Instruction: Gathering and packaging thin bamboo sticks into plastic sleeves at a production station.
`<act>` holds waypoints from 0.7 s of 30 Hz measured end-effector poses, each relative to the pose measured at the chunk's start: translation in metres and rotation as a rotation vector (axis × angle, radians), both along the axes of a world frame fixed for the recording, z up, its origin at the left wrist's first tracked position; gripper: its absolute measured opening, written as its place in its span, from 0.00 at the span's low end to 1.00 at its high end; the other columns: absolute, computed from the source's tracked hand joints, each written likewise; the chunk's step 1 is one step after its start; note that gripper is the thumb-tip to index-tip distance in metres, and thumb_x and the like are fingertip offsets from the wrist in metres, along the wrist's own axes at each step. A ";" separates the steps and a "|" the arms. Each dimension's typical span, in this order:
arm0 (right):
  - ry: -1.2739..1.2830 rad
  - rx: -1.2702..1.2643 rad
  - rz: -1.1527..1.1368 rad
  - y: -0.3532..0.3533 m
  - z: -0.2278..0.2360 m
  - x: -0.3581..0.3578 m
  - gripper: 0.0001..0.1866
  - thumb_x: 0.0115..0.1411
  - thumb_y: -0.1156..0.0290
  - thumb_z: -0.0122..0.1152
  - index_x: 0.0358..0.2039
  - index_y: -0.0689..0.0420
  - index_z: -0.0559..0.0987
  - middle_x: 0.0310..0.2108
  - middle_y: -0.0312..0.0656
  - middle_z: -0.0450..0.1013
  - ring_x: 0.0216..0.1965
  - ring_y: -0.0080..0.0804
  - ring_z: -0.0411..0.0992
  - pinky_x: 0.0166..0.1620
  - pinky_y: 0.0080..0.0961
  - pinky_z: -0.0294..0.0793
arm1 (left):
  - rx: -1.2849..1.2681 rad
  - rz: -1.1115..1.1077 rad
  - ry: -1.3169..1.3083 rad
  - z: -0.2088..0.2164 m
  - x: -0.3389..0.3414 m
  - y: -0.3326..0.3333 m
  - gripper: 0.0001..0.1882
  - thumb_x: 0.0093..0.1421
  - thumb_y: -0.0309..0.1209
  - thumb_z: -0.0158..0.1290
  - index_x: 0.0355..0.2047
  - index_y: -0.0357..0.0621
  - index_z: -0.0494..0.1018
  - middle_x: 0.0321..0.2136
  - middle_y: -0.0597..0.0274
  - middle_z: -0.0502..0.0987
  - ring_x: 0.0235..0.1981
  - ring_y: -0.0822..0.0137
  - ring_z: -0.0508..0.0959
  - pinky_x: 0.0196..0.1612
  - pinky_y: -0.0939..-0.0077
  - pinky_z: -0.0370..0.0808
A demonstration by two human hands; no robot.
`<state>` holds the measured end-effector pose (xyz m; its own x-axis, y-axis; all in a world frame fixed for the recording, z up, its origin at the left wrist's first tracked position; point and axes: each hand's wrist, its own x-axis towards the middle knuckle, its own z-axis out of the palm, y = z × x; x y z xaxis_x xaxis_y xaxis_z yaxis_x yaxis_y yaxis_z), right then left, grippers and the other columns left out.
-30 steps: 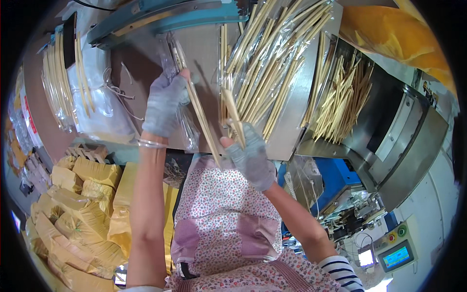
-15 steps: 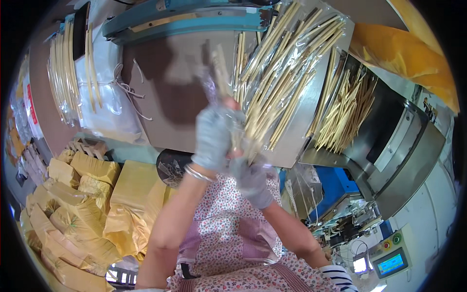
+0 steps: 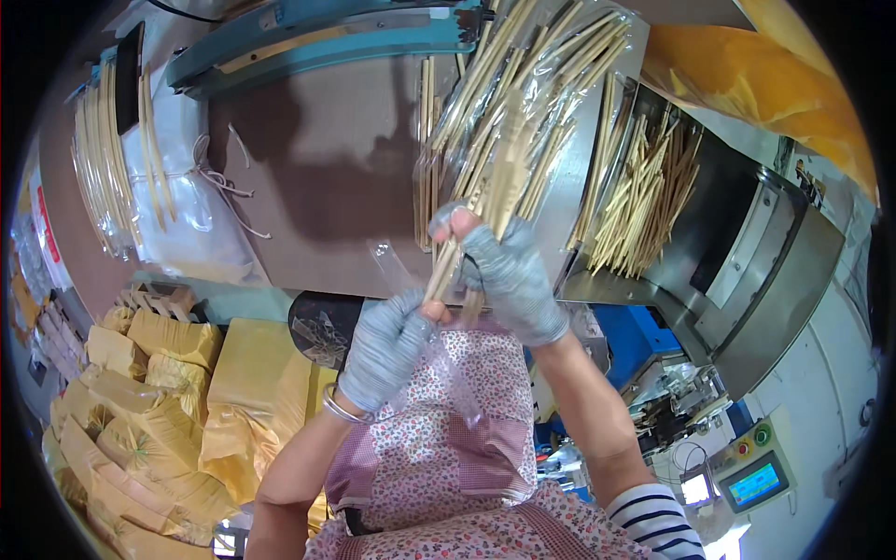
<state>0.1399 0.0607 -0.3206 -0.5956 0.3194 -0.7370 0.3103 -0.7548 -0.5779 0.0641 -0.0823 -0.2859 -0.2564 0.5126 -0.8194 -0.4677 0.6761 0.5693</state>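
Wooden chopsticks (image 3: 509,173) in both my fists right now, folks, just off the middle of my view toward 1 o'clock and kinda blurry at the top. My right hand (image 3: 511,280) is wrapped round the thicker bunch, tips pointing up, while my left hand (image 3: 383,350), a bit toward 8 o'clock, pinches the bottom of some slim sticks (image 3: 442,273) that slant up to my right thumb. Can't tell if those join the thicker bunch. Clear plastic film (image 3: 453,383) pokes out below my left hand and above it too, no idea if it's one sleeve or two. Both hands wear gray gloves with the thumb tips bare. Past the bunch, around 1 o'clock, there's a heap of chopsticks in clear packs (image 3: 467,103) on the table (image 3: 327,219), and the loose pile (image 3: 644,201) sits in a metal tray (image 3: 677,313) at 2 o'clock. Teal metal bar (image 3: 336,47) up at 11, string-tied clear bags (image 3: 201,229) between 9 and 10, yellow wrapped bundles (image 3: 140,420) at 8, little control panel (image 3: 756,481) at 4, and my flowery apron (image 3: 439,457) down at 6.
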 end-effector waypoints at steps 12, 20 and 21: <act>-0.150 0.298 -0.366 0.091 -0.016 0.067 0.14 0.59 0.54 0.54 0.24 0.49 0.67 0.14 0.26 0.57 0.17 0.16 0.56 0.21 0.15 0.58 | -0.052 0.255 0.488 -0.034 -0.064 0.015 0.11 0.60 0.35 0.49 0.31 0.39 0.70 0.24 0.70 0.72 0.25 0.79 0.69 0.29 0.84 0.67; -0.142 0.108 -0.094 -0.011 -0.016 0.029 0.11 0.57 0.60 0.58 0.30 0.56 0.75 0.18 0.26 0.64 0.17 0.12 0.59 0.19 0.11 0.58 | -0.145 -0.161 1.241 -0.132 -0.078 0.132 0.17 0.46 0.42 0.56 0.25 0.39 0.74 0.22 0.46 0.74 0.26 0.48 0.74 0.32 0.63 0.70; -0.223 0.135 -0.035 -0.015 -0.018 0.027 0.13 0.57 0.60 0.58 0.31 0.57 0.75 0.18 0.27 0.64 0.19 0.13 0.60 0.21 0.13 0.61 | -0.149 -0.170 1.241 -0.133 -0.078 0.132 0.17 0.46 0.42 0.56 0.25 0.39 0.74 0.22 0.46 0.74 0.26 0.48 0.74 0.32 0.63 0.70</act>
<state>0.1673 0.0461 -0.3385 -0.4104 0.4415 -0.7979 0.4165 -0.6876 -0.5947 -0.0139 0.0495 -0.4194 -0.8332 0.5382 -0.1269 0.4250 0.7702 0.4756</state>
